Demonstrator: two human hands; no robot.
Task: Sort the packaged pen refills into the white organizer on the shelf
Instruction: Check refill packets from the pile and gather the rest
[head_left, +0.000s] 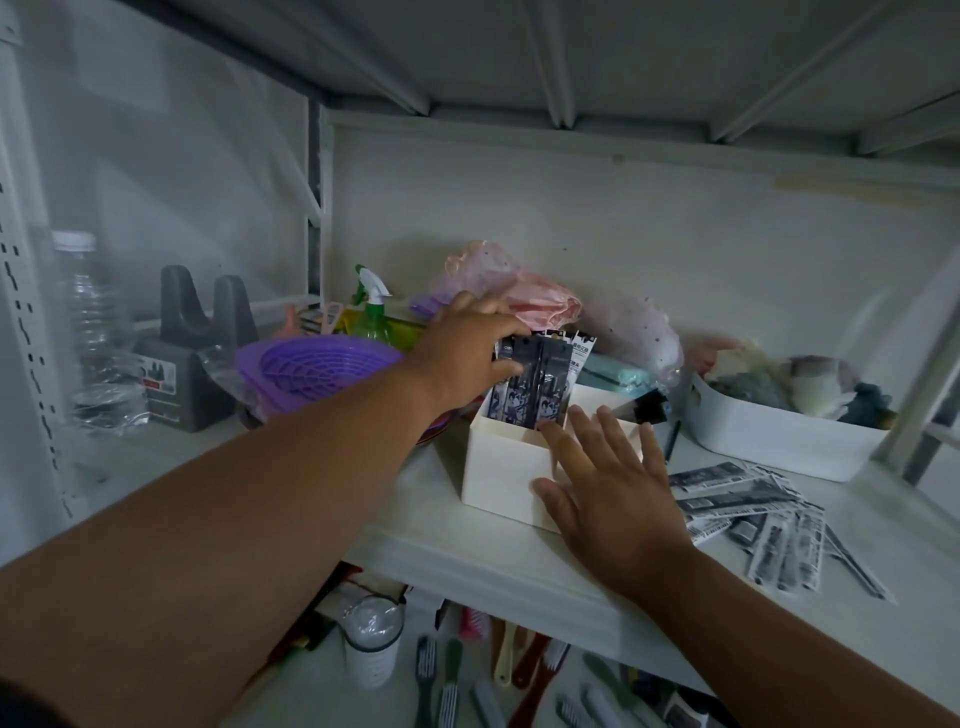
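The left hand (467, 348) grips a bunch of packaged refills (535, 384) near their tops, thumb and fingers curled round them, and is seating them upright in the left compartment of the white organizer (498, 467), which stands near the front edge of the shelf (857, 525). The right hand (608, 478) lies flat, fingers spread and straight, against the organizer's near wall and rim, holding nothing and apparently steadying the box.

So the step in hand is a drop-in, with a good share of the job left: a loose pile of refill packs (753, 519) lies fanned on the shelf to the right of the organizer. The next move likely calls for the left hand to let the bunch settle, then one hand to gather more packs from the pile and stand them in a compartment. The organizer's right side is partly hidden by the right hand, and the light is dim, so I cannot tell how full it is.

Clutter crowds the organizer: a purple basket (311, 369) just left, a green spray bottle (375, 317) and plastic bags (524, 296) behind, a white bin (779, 441) at far right.
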